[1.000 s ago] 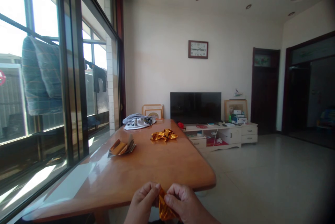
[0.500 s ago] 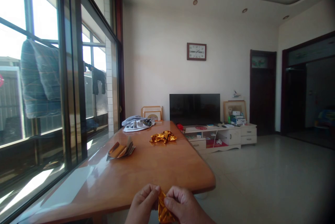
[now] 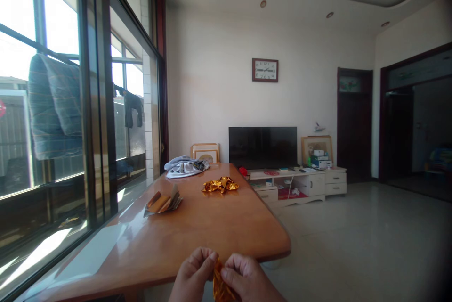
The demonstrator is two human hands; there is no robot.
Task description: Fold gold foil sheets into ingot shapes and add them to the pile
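A piece of shiny gold foil [image 3: 221, 289] hangs between my two hands at the near edge of the wooden table [image 3: 212, 231]. My left hand [image 3: 195, 271] is closed, thumb and fingers pinching the foil's upper left edge. From the other side my right hand [image 3: 243, 276] grips the same foil, thumb on top. The lower end of the foil runs out of the picture. Farther up the table lies a crumpled heap of gold foil [image 3: 221, 185]. To its left sits a small stack of brown and gold paper sheets [image 3: 163, 203], bent upward at the edges.
Folded grey and white cloth [image 3: 186, 167] lies at the table's far end. Beyond it stand a television [image 3: 262, 147] and a low white cabinet [image 3: 315, 185]. Tall windows [image 3: 95, 104] run along the left. Tiled floor [image 3: 353, 240] extends on the right.
The foil between my hands looks slightly narrower and more creased at the top. Both hands keep almost the same place and grip.
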